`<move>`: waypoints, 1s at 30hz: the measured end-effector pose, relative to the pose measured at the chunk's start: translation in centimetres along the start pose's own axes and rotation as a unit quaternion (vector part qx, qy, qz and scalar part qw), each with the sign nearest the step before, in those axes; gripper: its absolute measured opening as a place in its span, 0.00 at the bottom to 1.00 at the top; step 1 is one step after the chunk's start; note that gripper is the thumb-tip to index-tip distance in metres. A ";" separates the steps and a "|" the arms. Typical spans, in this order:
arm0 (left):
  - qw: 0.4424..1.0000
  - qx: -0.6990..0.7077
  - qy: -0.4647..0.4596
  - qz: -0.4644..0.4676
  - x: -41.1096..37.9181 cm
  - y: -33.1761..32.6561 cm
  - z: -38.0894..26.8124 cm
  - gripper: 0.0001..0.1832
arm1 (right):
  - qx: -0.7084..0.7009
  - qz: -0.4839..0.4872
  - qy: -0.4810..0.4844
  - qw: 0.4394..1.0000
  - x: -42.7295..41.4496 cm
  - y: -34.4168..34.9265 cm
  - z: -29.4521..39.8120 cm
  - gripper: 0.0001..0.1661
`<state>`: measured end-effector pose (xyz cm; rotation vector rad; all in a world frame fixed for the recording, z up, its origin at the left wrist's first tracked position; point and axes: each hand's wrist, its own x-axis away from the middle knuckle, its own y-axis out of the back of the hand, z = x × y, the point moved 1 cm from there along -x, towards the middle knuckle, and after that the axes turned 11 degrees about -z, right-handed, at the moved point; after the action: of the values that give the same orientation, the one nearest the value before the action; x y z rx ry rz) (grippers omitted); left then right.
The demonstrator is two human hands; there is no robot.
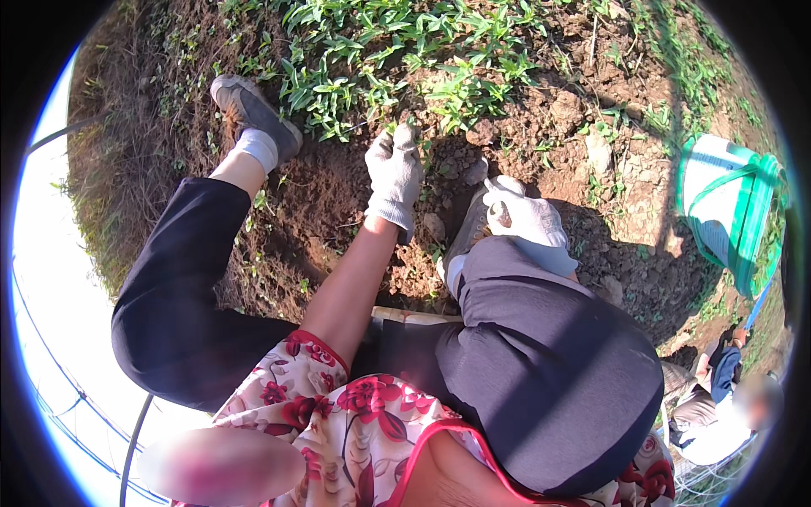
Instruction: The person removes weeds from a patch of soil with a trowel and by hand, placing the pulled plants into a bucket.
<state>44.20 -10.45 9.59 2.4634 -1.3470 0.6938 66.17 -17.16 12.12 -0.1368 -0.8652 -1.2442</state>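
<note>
My left hand (396, 174), in a whitish knit work glove, reaches to the near edge of a patch of leafy green plants (355, 82). Its fingers are curled, with a bit of green leaf at the fingertips; whether they grip it I cannot tell. Beside my right shoe, just beyond the knee, is my right hand (526, 215), also gloved. A small grey-brown metal blade or clod (476, 171) shows by its fingertips; what the hand holds is unclear. Loose brown soil (329, 209) lies between my feet.
My left shoe (253, 114) stands beside the plants. A white and green bucket (728, 203) is at the right. Another person (709, 405) sits at the lower right. Dry grass (114, 190) borders the left, where a thin dark hoop (136, 437) curves past. Stones and clods dot the ground.
</note>
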 end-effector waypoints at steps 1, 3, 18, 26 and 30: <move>1.000 0.003 -0.009 -0.003 0.3 0.0 -0.4 0.14 | 0.061 -0.006 0.026 0.998 0.3 0.2 -0.1 0.17; 0.998 0.052 0.021 -0.031 1.0 -0.1 -1.5 0.08 | 0.142 -0.014 0.055 0.988 1.4 0.9 0.5 0.17; 0.720 -0.636 -0.223 0.165 1.3 1.3 -2.1 0.48 | 0.189 -0.056 0.056 0.979 2.4 0.1 2.7 0.18; 0.767 -0.531 -0.346 0.097 1.1 1.0 1.6 0.14 | 0.192 -0.030 0.045 0.980 -1.8 -2.8 4.1 0.18; 0.867 -0.375 -0.322 0.069 1.6 1.3 0.5 0.11 | 0.204 -0.019 0.063 0.977 0.3 -1.3 4.1 0.18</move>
<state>43.95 -12.53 9.95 1.9801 -1.5942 -0.6253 62.99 -15.69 14.68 0.2867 -0.9983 -1.0743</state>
